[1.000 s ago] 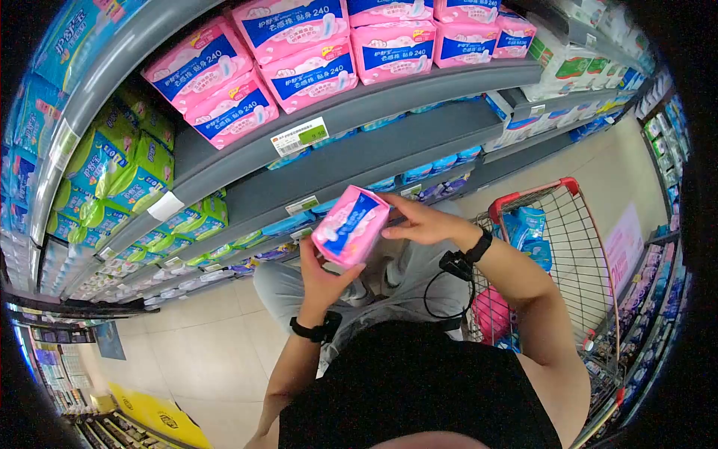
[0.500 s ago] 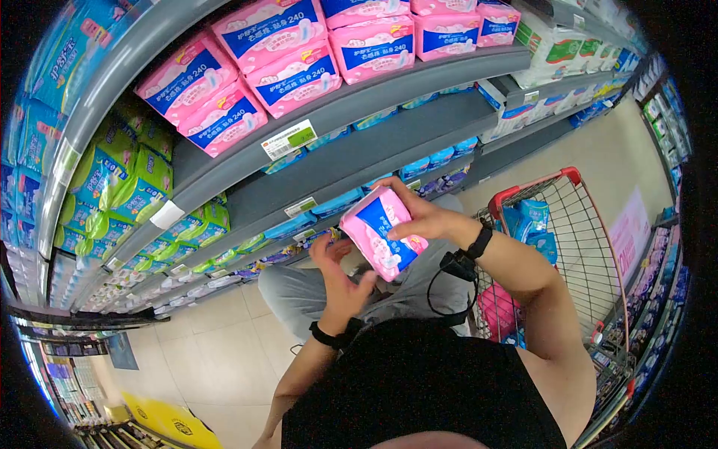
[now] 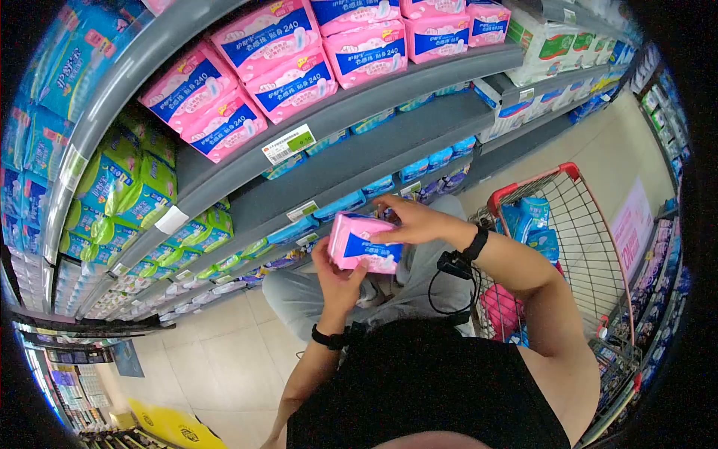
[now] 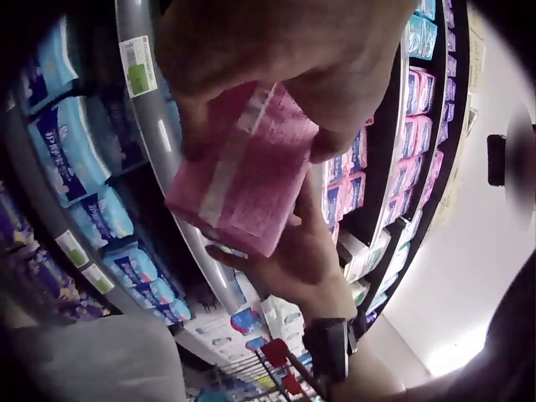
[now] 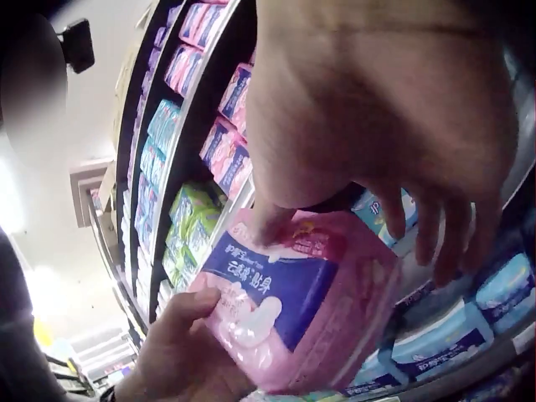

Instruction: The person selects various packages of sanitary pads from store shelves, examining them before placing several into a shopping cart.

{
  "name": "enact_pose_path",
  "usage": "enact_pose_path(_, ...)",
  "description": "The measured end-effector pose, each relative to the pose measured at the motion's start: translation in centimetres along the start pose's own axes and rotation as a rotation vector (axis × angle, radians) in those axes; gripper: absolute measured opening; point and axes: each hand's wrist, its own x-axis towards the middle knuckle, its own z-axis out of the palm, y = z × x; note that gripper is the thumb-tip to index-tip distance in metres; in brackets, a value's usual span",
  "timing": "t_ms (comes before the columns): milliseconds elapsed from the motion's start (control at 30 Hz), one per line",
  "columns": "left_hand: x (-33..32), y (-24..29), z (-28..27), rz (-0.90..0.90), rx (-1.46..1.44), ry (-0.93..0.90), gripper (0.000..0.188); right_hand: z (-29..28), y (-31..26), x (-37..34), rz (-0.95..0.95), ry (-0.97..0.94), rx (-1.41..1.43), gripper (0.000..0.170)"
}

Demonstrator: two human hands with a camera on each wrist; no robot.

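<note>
Two bare hands are at one pink pack (image 3: pixel 366 249), which is between them, above the grey trousers (image 3: pixel 295 293) and in front of the shelves. The left hand (image 3: pixel 339 286) is clamped on it, with its thumb upon the printed face. The right hand (image 3: pixel 420 222) lays its thumb on the same face; whether its other fingers also grip, I cannot tell. The blue panel reads 护舒宝 and 贴身. On the upper shelf (image 3: pixel 419 79) there are at least nine similar pink packs (image 3: pixel 295 88), marked 护舒宝 and 240. Below them is one white-and-green price tag (image 3: pixel 290 144). One red-rimmed trolley (image 3: pixel 568 170) contains at least two blue packs (image 3: pixel 544 241) and one pink bundle (image 3: pixel 502 310), whose labels I cannot read.
</note>
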Motion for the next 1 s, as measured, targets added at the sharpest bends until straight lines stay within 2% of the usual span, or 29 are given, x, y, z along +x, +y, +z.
enact_pose_path(67, 0.2, 0.4, -0.2, 0.069, 0.090, 0.092, 0.091, -0.3, 0.2, 0.0, 0.113, 0.073, -0.193, 0.105)
enact_pose_path(100, 0.3, 1.2, 0.1, 0.092, 0.108, 0.125, 0.094, -0.2, 0.0, 0.1, 0.132, 0.030, -0.151, 0.101)
enact_pose_path(167, 0.3, 1.2, 0.1, 0.165, 0.102, 0.137, 0.095, 0.1, -0.6, 0.1, -0.003, -0.090, 0.204, 0.092)
enact_pose_path(233, 0.0, 1.2, 0.0, 0.175, 0.175, 0.114, 0.097, 1.0, 0.2, -0.2, -0.112, -0.158, 0.313, 0.088)
enact_pose_path(367, 0.2, 2.2, 0.1, 0.239, 0.280, 0.072, 0.104, -0.2, -1.3, -0.2, -0.175, -0.131, 0.480, 0.087)
enact_pose_path(400, 0.2, 3.2, 0.3, 0.229, 0.225, 0.014, 0.110, -0.8, -1.8, -0.3, -0.172, -0.155, 0.527, 0.088)
enact_pose_path(433, 0.2, 1.9, -0.8, 0.257, 0.096, -0.104, 0.114, -1.5, -2.3, -0.6, -0.170, -0.182, 0.576, 0.088)
enact_pose_path(500, 0.7, 2.2, -2.6, 0.352, 0.260, -0.211, 0.105, -4.6, -4.3, -1.9, -0.210, -0.169, 0.537, 0.088)
enact_pose_path(567, 1.3, 2.2, -4.4, 0.274, 0.244, -0.209, 0.092, -8.4, -5.0, -3.5, -0.315, -0.083, 0.399, 0.087)
enact_pose_path(600, 1.4, 2.4, -5.2, 0.259, 0.257, -0.175, 0.076, -10.7, -5.7, -4.7, -0.376, 0.023, 0.343, 0.082)
enact_pose_path(633, 1.4, 2.0, -6.2, 0.208, 0.239, -0.140, 0.070, -13.2, -6.3, -6.0, -0.433, 0.128, 0.287, 0.077)
enact_pose_path(700, 1.3, 0.6, -8.3, 0.102, 0.197, -0.062, 0.059, -18.3, -6.9, -8.3, -0.394, 0.396, 0.247, 0.076)
enact_pose_path(767, 0.9, -0.4, -9.5, 0.087, 0.167, -0.064, 0.044, -23.1, -7.2, -10.3, -0.320, 0.670, 0.252, 0.071)
enact_pose_path(800, 0.6, -1.0, -9.9, 0.077, 0.151, -0.060, 0.037, -25.7, -7.4, -10.8, -0.371, 0.734, 0.224, 0.068)
enact_pose_path(833, 0.3, -1.5, -10.1, 0.066, 0.177, -0.079, 0.038, -28.1, -7.5, -11.2, -0.420, 0.796, 0.193, 0.065)
enact_pose_path(900, -0.4, -2.4, -9.8, 0.041, 0.228, -0.112, 0.040, -31.6, -8.6, -12.0, -0.351, 0.937, 0.119, 0.064)
enact_pose_path(967, -1.0, -3.0, -8.4, 0.008, 0.200, -0.132, 0.040, -36.4, -5.8, -10.5, -0.370, 1.115, -0.015, 0.067)
enact_pose_path(1000, -1.4, -3.2, -7.7, -0.010, 0.190, -0.141, 0.040, -37.1, -6.5, -9.9, -0.355, 1.200, -0.129, 0.071)
